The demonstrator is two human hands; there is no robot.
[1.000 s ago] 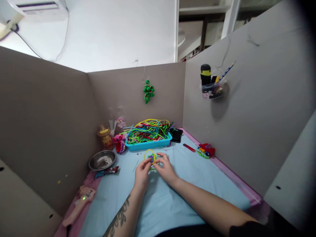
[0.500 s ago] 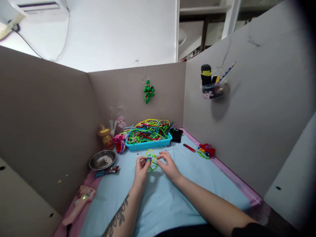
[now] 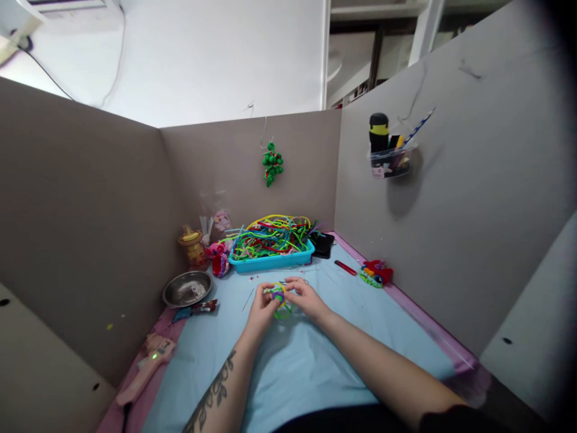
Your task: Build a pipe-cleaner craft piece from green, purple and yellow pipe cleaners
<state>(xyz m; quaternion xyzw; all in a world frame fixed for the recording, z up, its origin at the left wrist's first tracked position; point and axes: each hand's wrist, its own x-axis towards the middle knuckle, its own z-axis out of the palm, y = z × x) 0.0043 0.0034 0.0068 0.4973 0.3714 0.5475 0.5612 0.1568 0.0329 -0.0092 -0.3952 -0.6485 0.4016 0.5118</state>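
Between my two hands is a small looped piece (image 3: 278, 297) that looks made of pipe cleaners, with a purple and green middle and yellow and green loops around it. My left hand (image 3: 261, 308) pinches its middle from the left, thumb in front. On the other side my right hand (image 3: 307, 299) has thumb and fingertips closed at the piece's right edge, by the yellow loop. Green loops hang just below the fingers, above the blue cloth (image 3: 311, 367). Part of the piece is hidden behind the fingertips.
A blue tray (image 3: 270, 263) heaped with coloured stems stands at the back. Left are a metal bowl (image 3: 178, 291), a wrapper (image 3: 202, 307) and a pink glue gun (image 3: 144, 376). Right lie a red cutter (image 3: 345, 267) and a small colourful craft piece (image 3: 376, 273). Grey panels enclose the table.
The looped piece and my left hand have shifted slightly right. My hands are closer together, and the right fingers have come in against the piece's edge.
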